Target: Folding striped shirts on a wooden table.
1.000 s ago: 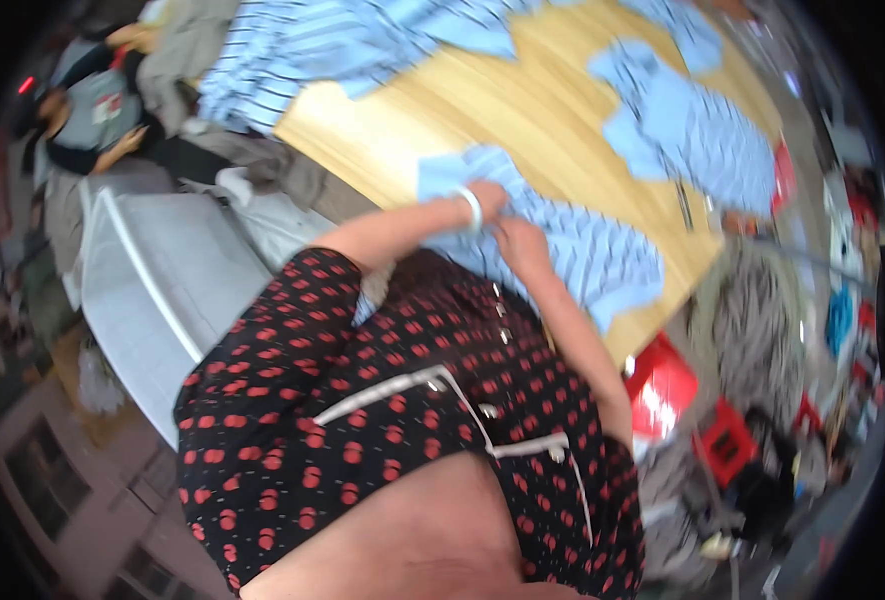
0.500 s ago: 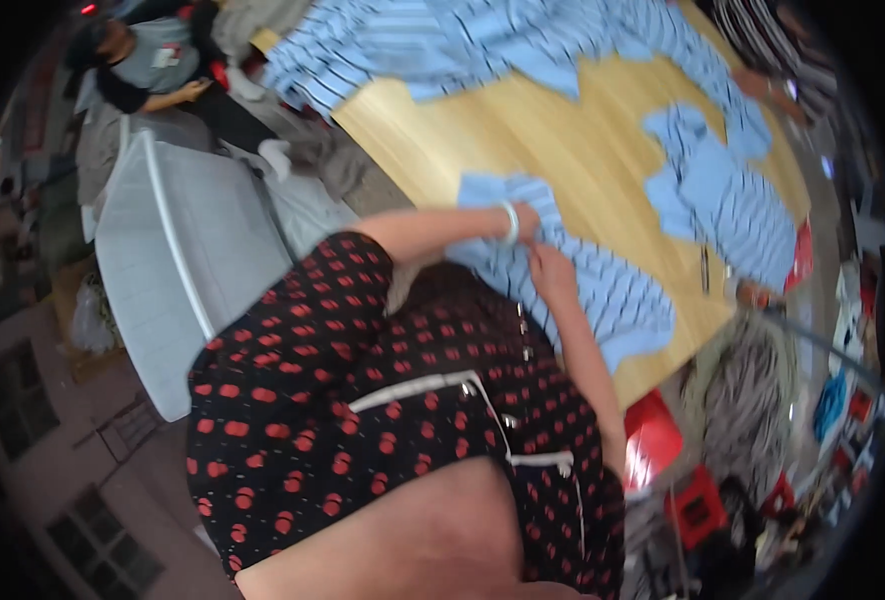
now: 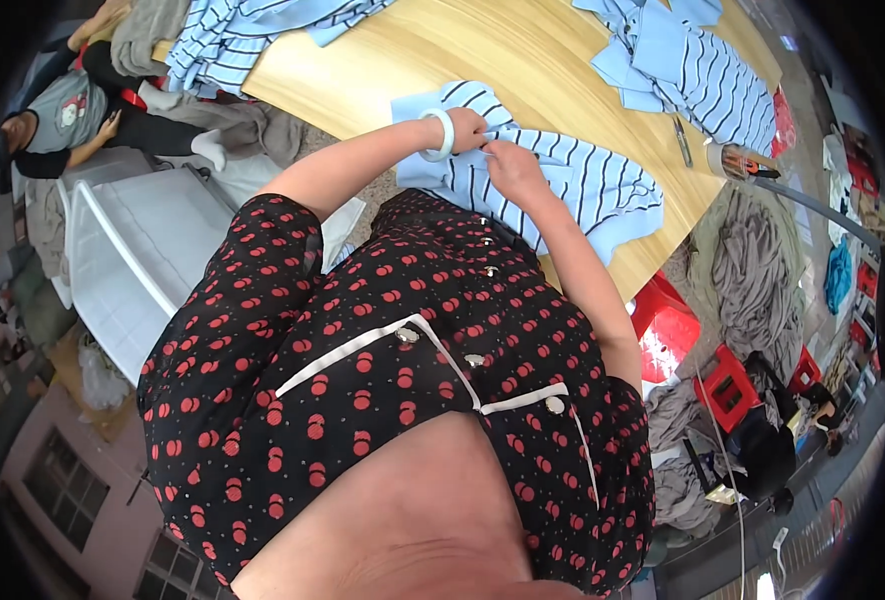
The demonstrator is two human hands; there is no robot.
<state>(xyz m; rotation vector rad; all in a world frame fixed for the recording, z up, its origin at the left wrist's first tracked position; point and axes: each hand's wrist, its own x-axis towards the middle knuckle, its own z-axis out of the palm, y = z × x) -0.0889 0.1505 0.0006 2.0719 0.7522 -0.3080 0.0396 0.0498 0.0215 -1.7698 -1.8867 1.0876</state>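
Observation:
A light blue garment (image 3: 603,190) with dark stripes lies on the near edge of the wooden table, partly hanging toward my lap. My left hand (image 3: 466,129), with a pale bangle at its wrist, is closed on the cloth near its upper middle. Right beside it, my right hand (image 3: 516,170) pinches the same cloth, its fingertips close to the left ones. Whatever small detail sits between the fingertips is too small to make out.
More blue striped garments (image 3: 708,85) lie on the wooden table (image 3: 523,55). A slim tool (image 3: 683,140) and a small container (image 3: 745,162) are near its right edge. Red stools (image 3: 666,322) and grey cloth (image 3: 753,270) stand right; a whitish bin (image 3: 128,265) and seated person (image 3: 68,115) are left.
The whole view has shifted, so the table and garments sit higher in the picture. Both hands stay together on the cloth. The person at the far right has left the view.

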